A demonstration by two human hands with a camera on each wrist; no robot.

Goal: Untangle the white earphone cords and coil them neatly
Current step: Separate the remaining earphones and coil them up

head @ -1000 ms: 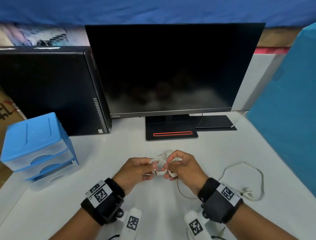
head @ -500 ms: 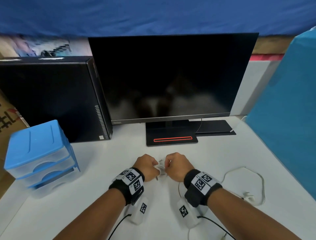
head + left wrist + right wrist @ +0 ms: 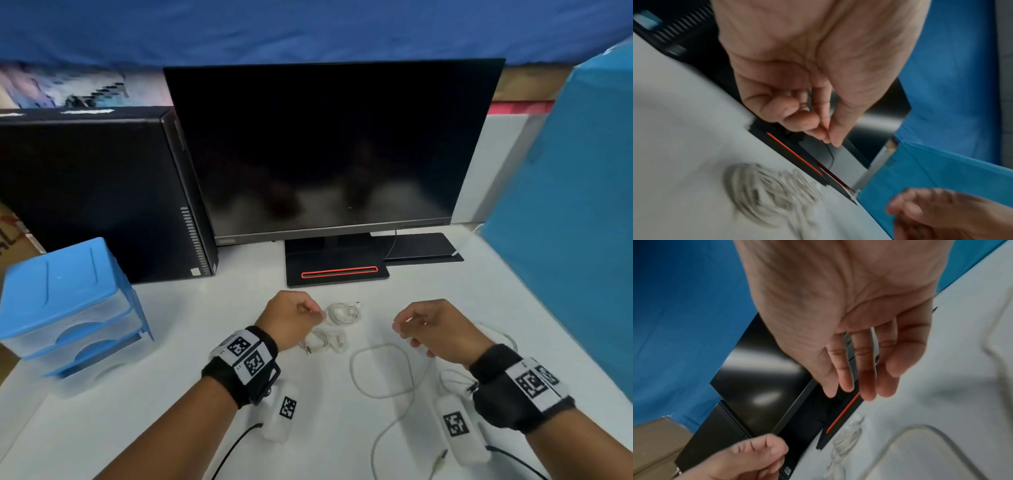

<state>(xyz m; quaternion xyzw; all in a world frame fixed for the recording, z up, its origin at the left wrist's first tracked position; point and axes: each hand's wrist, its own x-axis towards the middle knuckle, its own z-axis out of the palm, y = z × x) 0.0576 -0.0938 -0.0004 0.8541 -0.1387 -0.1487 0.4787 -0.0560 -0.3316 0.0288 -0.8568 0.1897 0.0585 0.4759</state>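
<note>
Presently, counter [image 3: 342, 428]: carries two small coiled earphone bundles, far [image 3: 342, 313] and near [image 3: 322, 342], close together.
Loose cord [image 3: 380, 371]: uncoiled, one wide loop lying near the right hand.
Left hand [image 3: 291, 317]: grip loosely curled, empty, just beside the bundles.
Right hand [image 3: 435, 330]: fingers relaxed, holding nothing.
Risk: springy bundles may unwind unrestrained; dragging the loose cord could snag and re-tangle them.

A black monitor [image 3: 329, 150] stands at center, a black computer tower [image 3: 96, 192] left of it, a blue drawer unit [image 3: 68, 301] at lower left.
</note>
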